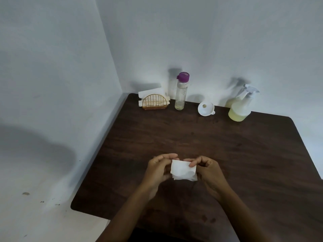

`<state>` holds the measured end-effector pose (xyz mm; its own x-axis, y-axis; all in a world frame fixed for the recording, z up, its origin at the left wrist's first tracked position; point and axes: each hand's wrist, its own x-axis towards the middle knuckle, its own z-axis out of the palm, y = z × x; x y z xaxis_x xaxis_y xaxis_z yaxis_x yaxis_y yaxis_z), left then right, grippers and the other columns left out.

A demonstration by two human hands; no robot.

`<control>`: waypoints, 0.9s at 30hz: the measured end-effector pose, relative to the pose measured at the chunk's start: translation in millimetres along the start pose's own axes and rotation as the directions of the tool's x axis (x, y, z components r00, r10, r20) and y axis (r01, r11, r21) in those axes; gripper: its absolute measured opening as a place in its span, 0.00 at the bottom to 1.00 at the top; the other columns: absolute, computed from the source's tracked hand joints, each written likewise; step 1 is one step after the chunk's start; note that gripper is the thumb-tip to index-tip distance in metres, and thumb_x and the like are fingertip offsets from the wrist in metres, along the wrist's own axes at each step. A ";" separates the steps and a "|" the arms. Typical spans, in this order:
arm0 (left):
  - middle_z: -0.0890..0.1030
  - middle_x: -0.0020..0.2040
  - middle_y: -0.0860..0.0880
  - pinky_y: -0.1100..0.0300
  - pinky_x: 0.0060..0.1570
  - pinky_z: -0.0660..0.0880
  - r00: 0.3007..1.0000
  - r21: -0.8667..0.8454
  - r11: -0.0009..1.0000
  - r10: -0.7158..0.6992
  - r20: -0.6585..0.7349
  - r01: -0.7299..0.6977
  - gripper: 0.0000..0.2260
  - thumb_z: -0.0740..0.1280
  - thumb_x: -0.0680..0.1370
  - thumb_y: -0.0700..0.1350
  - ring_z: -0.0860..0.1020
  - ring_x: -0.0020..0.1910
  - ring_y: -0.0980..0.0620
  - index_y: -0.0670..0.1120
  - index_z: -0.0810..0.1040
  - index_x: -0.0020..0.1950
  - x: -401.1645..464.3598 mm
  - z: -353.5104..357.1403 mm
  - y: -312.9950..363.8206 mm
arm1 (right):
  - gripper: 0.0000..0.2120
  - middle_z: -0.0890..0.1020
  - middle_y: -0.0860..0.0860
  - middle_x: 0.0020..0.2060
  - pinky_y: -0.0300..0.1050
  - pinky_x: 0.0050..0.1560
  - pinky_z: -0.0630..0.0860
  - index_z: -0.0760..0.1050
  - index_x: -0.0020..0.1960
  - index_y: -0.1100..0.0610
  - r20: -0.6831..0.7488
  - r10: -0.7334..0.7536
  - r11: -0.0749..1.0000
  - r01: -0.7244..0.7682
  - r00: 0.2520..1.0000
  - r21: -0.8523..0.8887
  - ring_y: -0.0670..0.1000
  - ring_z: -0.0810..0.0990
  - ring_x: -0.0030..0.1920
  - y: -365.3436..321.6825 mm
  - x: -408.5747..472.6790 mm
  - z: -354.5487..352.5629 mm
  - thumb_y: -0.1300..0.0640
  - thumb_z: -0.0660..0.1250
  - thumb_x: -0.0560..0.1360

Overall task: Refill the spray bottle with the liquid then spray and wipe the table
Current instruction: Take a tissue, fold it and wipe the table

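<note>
2 hands share your folded tissue [183, 170] above the table [227, 145]; left hand [158, 169] pinches at 9 o'clock; right hand [207, 172] at 3, fingers curled.

no readable text or labels

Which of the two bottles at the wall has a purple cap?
The tall narrow clear bottle, standing beside the napkin holder. The other, the spray bottle at the right, is wider, has a white trigger head, and holds yellowish liquid.
</note>
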<state>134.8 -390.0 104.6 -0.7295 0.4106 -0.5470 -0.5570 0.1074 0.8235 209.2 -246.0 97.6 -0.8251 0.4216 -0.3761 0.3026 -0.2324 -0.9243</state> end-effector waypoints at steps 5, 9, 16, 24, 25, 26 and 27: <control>0.80 0.52 0.51 0.62 0.39 0.78 0.999 0.075 0.997 -0.027 0.033 0.025 0.09 0.66 0.77 0.49 0.79 0.52 0.54 0.49 0.80 0.54 -1.1 1.1 0.6 | 0.11 0.84 0.56 0.47 0.50 0.44 0.82 0.77 0.36 0.63 -0.002 -0.017 0.998 0.017 1.000 -0.067 0.53 0.83 0.49 4.0 -0.2 -3.3 0.73 0.61 0.73; 0.81 0.49 0.51 0.62 0.40 0.79 1.000 0.166 0.986 0.000 0.014 -0.002 0.07 0.71 0.74 0.44 0.79 0.49 0.55 0.48 0.82 0.51 0.0 1.4 -3.8 | 0.08 0.85 0.53 0.46 0.41 0.40 0.80 0.78 0.40 0.64 0.044 -0.007 0.997 0.010 0.999 -0.076 0.50 0.84 0.47 3.0 -0.9 -1.0 0.70 0.62 0.74; 0.80 0.49 0.53 0.61 0.41 0.79 0.999 0.168 0.985 0.041 -0.010 -0.038 0.04 0.71 0.74 0.45 0.79 0.49 0.55 0.50 0.80 0.48 1.7 -1.1 -6.2 | 0.12 0.82 0.58 0.52 0.50 0.47 0.79 0.74 0.58 0.59 0.058 0.173 0.956 -0.182 0.983 0.231 0.57 0.81 0.53 0.4 1.4 0.2 0.56 0.58 0.78; 0.81 0.48 0.52 0.66 0.38 0.76 0.998 0.200 0.978 0.058 -0.002 -0.057 0.03 0.70 0.75 0.44 0.79 0.48 0.55 0.50 0.81 0.48 8.1 -7.0 -16.7 | 0.18 0.82 0.60 0.53 0.47 0.43 0.81 0.77 0.58 0.60 0.202 0.306 0.913 -0.347 0.930 0.215 0.57 0.81 0.53 13.5 3.5 9.2 0.64 0.69 0.68; 0.82 0.48 0.52 0.66 0.37 0.76 0.997 0.205 0.976 0.076 -0.016 -0.071 0.03 0.70 0.75 0.44 0.80 0.48 0.54 0.49 0.81 0.48 10.7 -8.8 -19.8 | 0.16 0.83 0.60 0.52 0.48 0.44 0.82 0.78 0.56 0.60 0.195 0.312 0.908 -0.352 0.930 0.228 0.58 0.82 0.52 18.0 4.5 12.2 0.65 0.69 0.69; 0.82 0.47 0.51 0.66 0.37 0.76 0.995 0.204 0.975 0.092 -0.026 -0.085 0.03 0.70 0.74 0.43 0.80 0.48 0.52 0.48 0.81 0.47 13.4 -10.4 -22.7 | 0.14 0.83 0.60 0.51 0.48 0.44 0.82 0.79 0.56 0.61 0.184 0.315 0.905 -0.353 0.931 0.238 0.58 0.82 0.52 23.5 6.2 15.7 0.65 0.68 0.70; 0.82 0.47 0.51 0.66 0.38 0.77 0.994 0.202 0.975 0.100 -0.035 -0.091 0.03 0.70 0.74 0.43 0.80 0.48 0.52 0.48 0.81 0.47 16.4 -11.6 -25.6 | 0.14 0.83 0.60 0.50 0.48 0.43 0.82 0.79 0.56 0.62 0.168 0.317 0.903 -0.352 0.933 0.248 0.58 0.82 0.51 28.3 8.2 19.2 0.66 0.68 0.70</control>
<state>132.5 -396.5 72.8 -0.7949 0.3876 -0.4669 -0.3967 0.2502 0.8832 201.8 -266.0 69.6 -0.7542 0.1723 -0.6336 0.4450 -0.5755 -0.6861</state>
